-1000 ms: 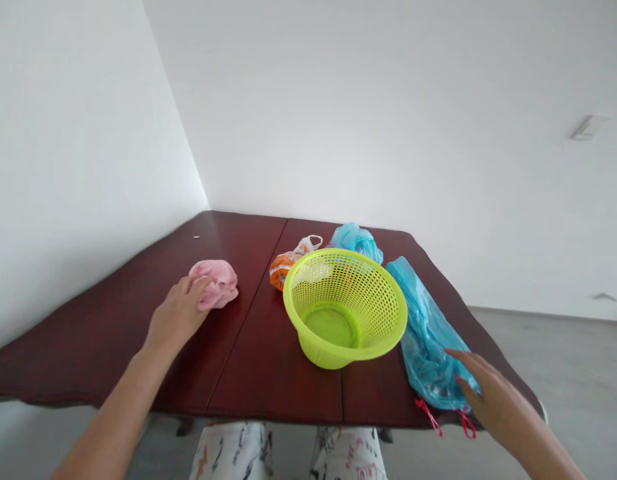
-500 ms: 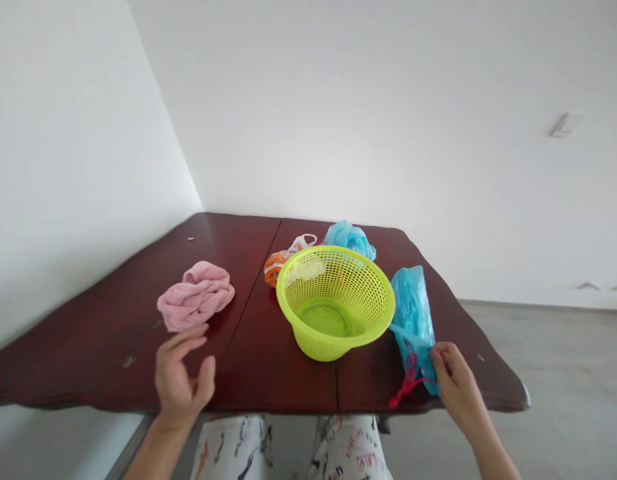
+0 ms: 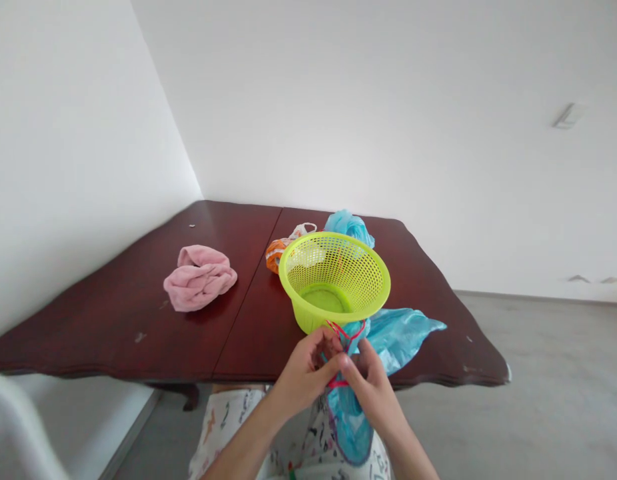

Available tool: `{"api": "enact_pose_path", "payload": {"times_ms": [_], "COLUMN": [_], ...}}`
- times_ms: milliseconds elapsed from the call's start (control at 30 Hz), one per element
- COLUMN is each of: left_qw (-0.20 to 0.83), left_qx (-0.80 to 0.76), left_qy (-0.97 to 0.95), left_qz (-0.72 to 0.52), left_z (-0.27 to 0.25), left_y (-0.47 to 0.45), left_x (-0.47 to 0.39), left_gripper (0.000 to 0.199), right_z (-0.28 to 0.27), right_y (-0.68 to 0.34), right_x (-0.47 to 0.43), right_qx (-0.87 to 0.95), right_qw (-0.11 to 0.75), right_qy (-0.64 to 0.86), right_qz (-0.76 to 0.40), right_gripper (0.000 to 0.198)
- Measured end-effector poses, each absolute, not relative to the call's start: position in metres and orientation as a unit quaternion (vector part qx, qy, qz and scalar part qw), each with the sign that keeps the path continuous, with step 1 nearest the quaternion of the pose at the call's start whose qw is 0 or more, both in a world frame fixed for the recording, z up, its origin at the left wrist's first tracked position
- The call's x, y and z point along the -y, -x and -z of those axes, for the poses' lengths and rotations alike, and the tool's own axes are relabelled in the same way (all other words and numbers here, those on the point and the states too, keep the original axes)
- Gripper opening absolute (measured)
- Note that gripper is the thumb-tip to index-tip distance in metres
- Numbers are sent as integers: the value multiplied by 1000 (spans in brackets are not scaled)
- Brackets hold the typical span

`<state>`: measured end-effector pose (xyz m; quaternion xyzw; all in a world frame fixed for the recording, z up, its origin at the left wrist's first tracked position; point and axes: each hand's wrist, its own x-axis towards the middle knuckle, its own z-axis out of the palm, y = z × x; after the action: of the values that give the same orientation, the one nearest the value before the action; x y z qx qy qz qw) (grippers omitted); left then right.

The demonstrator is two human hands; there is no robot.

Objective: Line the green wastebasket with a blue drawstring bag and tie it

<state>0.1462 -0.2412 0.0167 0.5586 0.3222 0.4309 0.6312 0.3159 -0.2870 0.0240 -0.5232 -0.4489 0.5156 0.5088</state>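
My left hand [image 3: 313, 367] and my right hand [image 3: 371, 377] meet just past the table's front edge, thumbs close together. Both are closed on a blue plastic bag [image 3: 403, 337] with a red drawstring [image 3: 346, 330]. Part of the bag spreads over the table to the right, and its other end hangs down below my hands. The red string loops up above my fingers; how the fingertips pinch it is partly hidden. Directly beyond my hands stands a yellow-green plastic basket [image 3: 333, 280] with nothing inside.
A bunched pink cloth [image 3: 199, 279] lies left on the dark red table [image 3: 188, 350]. Behind the basket are an orange-and-white plastic bag [image 3: 278, 252] and another crumpled blue plastic bag [image 3: 349, 225]. White walls border the table's left and far sides.
My left hand has come from beside the pink cloth to the blue bag. My right hand has brought the bag's string end leftward, in front of the basket. The view has shifted slightly.
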Motion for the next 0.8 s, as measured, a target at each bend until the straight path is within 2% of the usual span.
{"api": "enact_pose_path", "payload": {"times_ms": [167,267,333,433,533,633,733,800], "left_qw": [553,466,443,490,599,697,732,728], "left_qx": [-356,-398,-403,-375,-337,-337,-388,-409], "left_qy": [-624,-643,-655,-679,-646,-524,-377,-324], "left_qz": [-423,-460,-460,-397,-333,-356,-414,-445], "left_z": [-7,-6,-7,-11,-13,-15,-24,-35], "left_y": [-131,-127,-126,-123,-116,-102,-83,-70], "left_x": [243,248,251,253,253,252,251,250], "left_gripper": [36,51,60,43,58,69,73,72], "right_z": [-4,1,-2,-16,-37,-56,-72,-82], "right_y": [-323,-337,-347,-358,-367,-379,-398,-411], "right_x": [292,303,312,321,317,305,293,290], "right_qx": [439,420,394,363,377,405,466,525], "right_qw": [491,508,505,488,473,462,443,421], "right_qy": [532,535,543,529,510,510,494,492], "right_qz": [-532,-528,-543,-592,-612,-601,-586,-552], "right_gripper": [65,65,68,64,68,78,79,70]}}
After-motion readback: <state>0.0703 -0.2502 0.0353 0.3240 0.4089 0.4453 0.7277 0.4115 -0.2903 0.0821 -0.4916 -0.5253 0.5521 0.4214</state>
